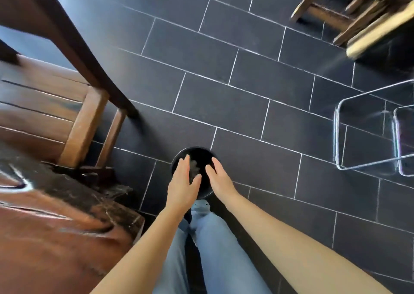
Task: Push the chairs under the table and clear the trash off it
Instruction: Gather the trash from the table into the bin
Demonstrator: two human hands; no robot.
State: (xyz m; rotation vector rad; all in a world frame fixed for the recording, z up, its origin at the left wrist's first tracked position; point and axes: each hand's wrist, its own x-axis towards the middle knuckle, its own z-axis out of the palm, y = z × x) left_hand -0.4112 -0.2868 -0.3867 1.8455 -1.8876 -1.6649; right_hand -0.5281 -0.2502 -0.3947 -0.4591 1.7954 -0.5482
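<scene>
- A round black bin [197, 159] stands on the dark tiled floor [224, 81] at lower centre of the frame, with pale crumpled trash [194, 168] inside.
- The left hand [184, 181] hovers over the bin's left rim, fingers spread and empty.
- The right hand [220, 179] hovers over the right rim, fingers loosely extended, holding nothing.
- The wooden counter [56, 237] fills the lower left; a wooden chair [44, 105] sits beside it at left.
</scene>
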